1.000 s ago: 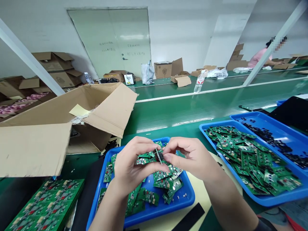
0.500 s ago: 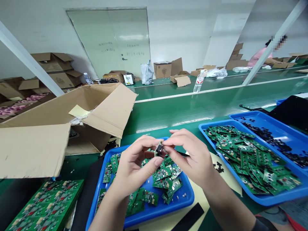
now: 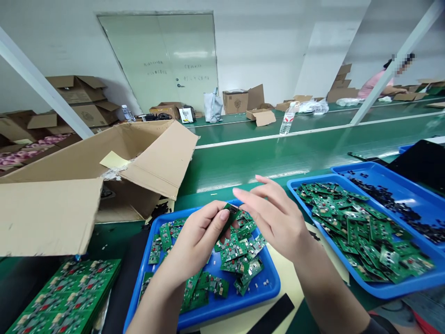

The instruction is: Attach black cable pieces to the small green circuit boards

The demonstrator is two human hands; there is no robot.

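Observation:
My left hand (image 3: 198,236) pinches a small green circuit board (image 3: 230,214) with a black part on it, above a blue tray (image 3: 222,304) that holds several more green boards. Just to its right is my right hand (image 3: 274,218), fingers stretched out and apart, holding nothing, close to the held board. A second blue tray (image 3: 385,287) at the right is piled with green boards. Behind it a third blue tray (image 3: 410,185) holds small black parts.
A large open cardboard box (image 3: 104,176) lies on its side at the left. Stacked green board panels (image 3: 66,297) sit at the lower left. A green conveyor belt (image 3: 295,148) runs behind, with a water bottle (image 3: 288,119) and boxes beyond. A person in pink sits far right.
My right hand has let go of the board and opened, lifting slightly to the right. My left hand keeps the board and has lowered a little toward the tray.

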